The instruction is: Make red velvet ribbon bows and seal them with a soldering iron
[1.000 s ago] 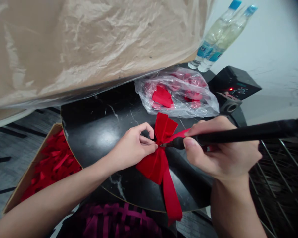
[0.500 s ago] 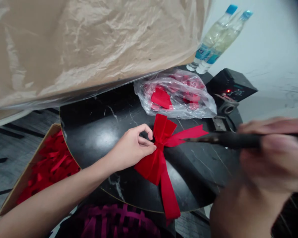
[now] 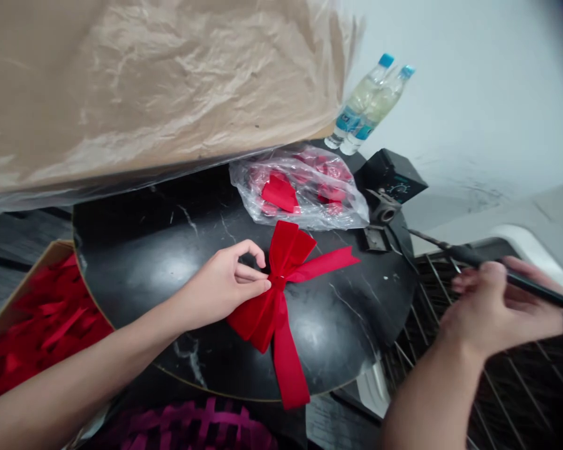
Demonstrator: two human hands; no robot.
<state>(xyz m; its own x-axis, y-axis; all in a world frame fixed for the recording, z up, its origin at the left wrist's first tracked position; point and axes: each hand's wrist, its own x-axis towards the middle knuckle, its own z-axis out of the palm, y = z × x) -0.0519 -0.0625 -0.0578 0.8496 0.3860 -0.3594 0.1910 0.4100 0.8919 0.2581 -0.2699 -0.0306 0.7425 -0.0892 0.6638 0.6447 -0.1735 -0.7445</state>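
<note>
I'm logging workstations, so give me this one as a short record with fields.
left hand: fingertips at the middle of the red bow
right hand: holds a black-handled tool, its thin tip away from the bow
surface: dark, marble-patterned table
behind bow: clear plastic bag with red pieces
farther back: two blue-capped bottles, black box with dial

I see moderate indoor light glaring off the black tabletop (image 3: 136, 250); the right hand (image 3: 492, 306) looks slightly blurred.
</note>
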